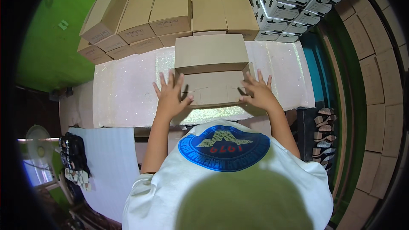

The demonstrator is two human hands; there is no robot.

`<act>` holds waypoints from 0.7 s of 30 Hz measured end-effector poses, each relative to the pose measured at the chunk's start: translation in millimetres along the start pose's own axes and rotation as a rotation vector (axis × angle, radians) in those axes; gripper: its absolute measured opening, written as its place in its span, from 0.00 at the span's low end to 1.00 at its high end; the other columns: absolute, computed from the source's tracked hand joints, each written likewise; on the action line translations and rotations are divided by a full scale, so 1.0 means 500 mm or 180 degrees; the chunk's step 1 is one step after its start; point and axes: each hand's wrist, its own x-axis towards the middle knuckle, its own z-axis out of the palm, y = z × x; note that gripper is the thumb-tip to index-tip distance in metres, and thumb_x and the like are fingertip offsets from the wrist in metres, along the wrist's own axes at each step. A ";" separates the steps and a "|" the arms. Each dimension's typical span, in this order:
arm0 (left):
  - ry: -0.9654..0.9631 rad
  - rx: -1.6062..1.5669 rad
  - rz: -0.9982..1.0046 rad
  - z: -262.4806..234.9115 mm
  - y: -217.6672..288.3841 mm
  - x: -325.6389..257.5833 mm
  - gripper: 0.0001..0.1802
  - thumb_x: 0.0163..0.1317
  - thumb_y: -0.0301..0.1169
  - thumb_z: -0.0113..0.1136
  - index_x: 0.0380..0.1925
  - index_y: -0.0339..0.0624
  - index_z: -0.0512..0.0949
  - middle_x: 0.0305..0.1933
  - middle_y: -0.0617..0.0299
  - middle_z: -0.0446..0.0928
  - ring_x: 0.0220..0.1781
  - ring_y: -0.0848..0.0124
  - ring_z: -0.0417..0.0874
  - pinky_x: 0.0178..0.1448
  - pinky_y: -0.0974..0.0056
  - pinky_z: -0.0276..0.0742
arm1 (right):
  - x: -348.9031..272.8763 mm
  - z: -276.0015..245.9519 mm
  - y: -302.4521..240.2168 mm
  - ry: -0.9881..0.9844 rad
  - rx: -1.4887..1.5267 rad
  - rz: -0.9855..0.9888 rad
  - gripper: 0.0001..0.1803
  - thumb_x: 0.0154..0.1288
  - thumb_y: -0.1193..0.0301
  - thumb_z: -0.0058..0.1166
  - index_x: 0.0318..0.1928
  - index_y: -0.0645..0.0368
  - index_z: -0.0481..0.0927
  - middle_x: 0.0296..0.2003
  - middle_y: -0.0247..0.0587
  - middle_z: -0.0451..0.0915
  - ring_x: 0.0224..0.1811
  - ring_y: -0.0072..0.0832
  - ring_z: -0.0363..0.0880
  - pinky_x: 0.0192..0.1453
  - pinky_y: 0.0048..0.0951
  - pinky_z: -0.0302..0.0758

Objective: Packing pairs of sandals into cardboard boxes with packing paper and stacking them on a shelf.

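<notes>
Green wall [51, 47] behind, upper left. Long table [123, 93] with pale glittery cover across the middle. Row of plain brown boxes [170, 12] stacked along the table's far edge. Star-printed boxes [289, 4] piled upper right. More brown boxes [375, 81] down the right side. White sheet [106, 162] lower left, just below the table's near edge. Open brown cardboard box [211, 87] at table centre near the front edge, lid flap standing up at the back. Dark bundle of sandals [74, 153] far left, beside the white sheet. Rack of sandals [324, 136] at right. Left hand [170, 96] flat on the box's left front wall, fingers spread wide, gripping nothing. Right hand [259, 93] on the box's right front corner, fingers splayed, pressing, nothing clasped.
</notes>
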 end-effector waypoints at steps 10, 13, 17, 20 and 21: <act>-0.0099 -0.0038 0.1107 0.030 -0.013 -0.029 0.14 0.55 0.44 0.56 0.40 0.58 0.82 0.63 0.57 0.64 0.70 0.54 0.53 0.69 0.41 0.38 | -0.021 0.073 0.018 0.0323 0.0134 -0.0873 0.15 0.50 0.69 0.59 0.41 0.44 0.81 0.48 0.35 0.78 0.64 0.36 0.61 0.68 0.58 0.41; -0.0033 -0.0435 0.1294 0.056 -0.032 -0.041 0.14 0.55 0.40 0.56 0.42 0.56 0.81 0.62 0.55 0.65 0.67 0.53 0.59 0.69 0.42 0.42 | -0.033 0.084 0.011 0.0393 0.0140 -0.1107 0.14 0.54 0.67 0.57 0.43 0.45 0.81 0.45 0.36 0.79 0.61 0.35 0.66 0.69 0.53 0.45; -0.0107 -0.0330 0.1276 0.058 -0.029 -0.054 0.16 0.56 0.41 0.54 0.45 0.56 0.79 0.61 0.57 0.67 0.66 0.57 0.61 0.69 0.45 0.45 | -0.035 0.077 0.004 0.0536 0.0440 -0.0887 0.14 0.58 0.59 0.51 0.42 0.48 0.82 0.41 0.35 0.81 0.59 0.35 0.68 0.70 0.51 0.46; -0.0107 -0.0379 0.1091 0.063 -0.021 -0.050 0.17 0.56 0.43 0.55 0.44 0.55 0.79 0.59 0.58 0.69 0.65 0.58 0.62 0.69 0.45 0.45 | -0.028 0.064 -0.005 0.0195 0.0424 -0.0679 0.15 0.58 0.58 0.51 0.41 0.48 0.82 0.41 0.34 0.80 0.60 0.34 0.67 0.70 0.51 0.45; -0.0129 -0.0427 0.0974 0.066 -0.020 -0.049 0.16 0.55 0.42 0.55 0.43 0.54 0.80 0.58 0.57 0.70 0.64 0.57 0.63 0.68 0.43 0.45 | -0.026 0.059 -0.011 -0.0036 0.0355 -0.0537 0.14 0.58 0.58 0.52 0.40 0.48 0.82 0.42 0.34 0.80 0.60 0.33 0.67 0.70 0.51 0.45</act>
